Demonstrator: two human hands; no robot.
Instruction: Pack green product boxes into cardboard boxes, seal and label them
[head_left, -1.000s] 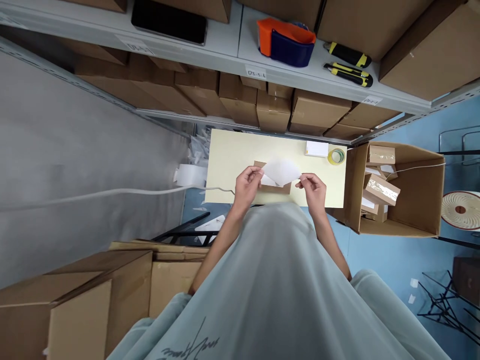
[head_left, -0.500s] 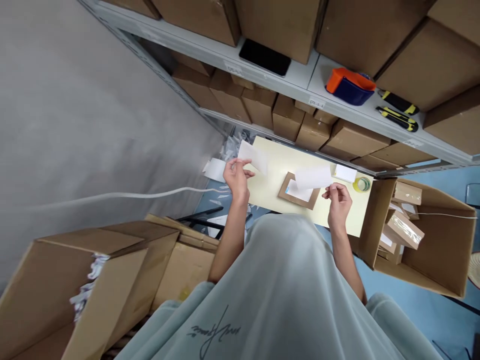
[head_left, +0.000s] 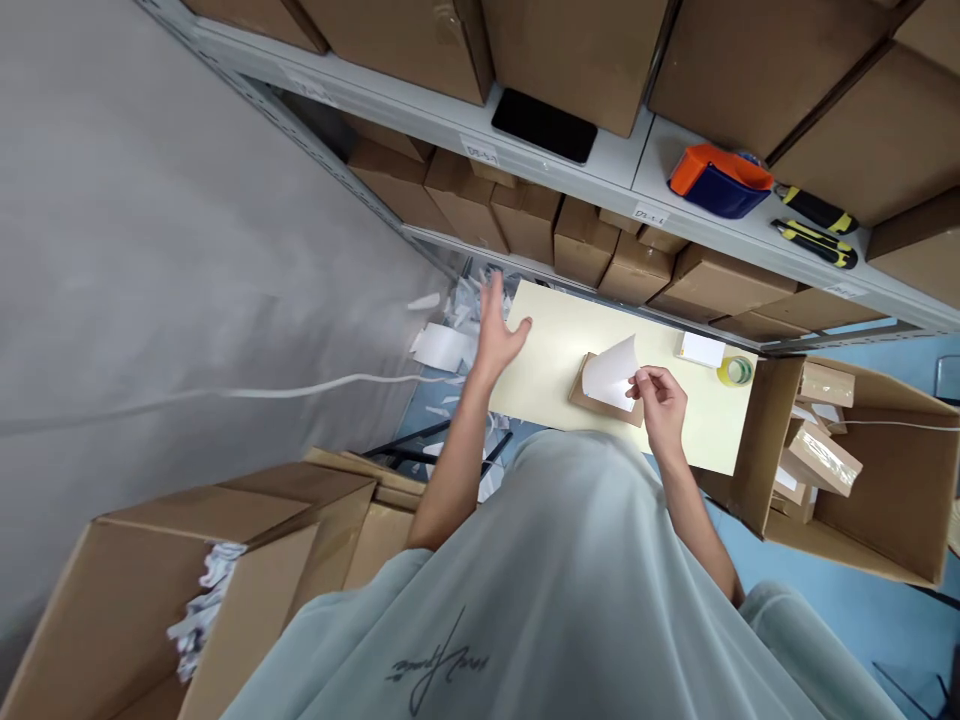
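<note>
My left hand is raised over the left end of the pale yellow tabletop, fingers and thumb spread, holding nothing. Near it, beyond the table's left end, a white slip of paper is in the air by the wall. My right hand pinches the right edge of a curved white paper label between thumb and fingers. Under that label lies a small flat cardboard box, mostly covered by it. I cannot tell whether the label touches the box.
A paper roll and scraps lie left of the table. At its right end are a white box and a tape roll. An open carton holds several parcels. Shelves carry a phone, tape dispenser and cutters.
My left hand has let go of its paper slip and spread its fingers; the slip is now to its left. My right hand has brought the label left, over the box.
</note>
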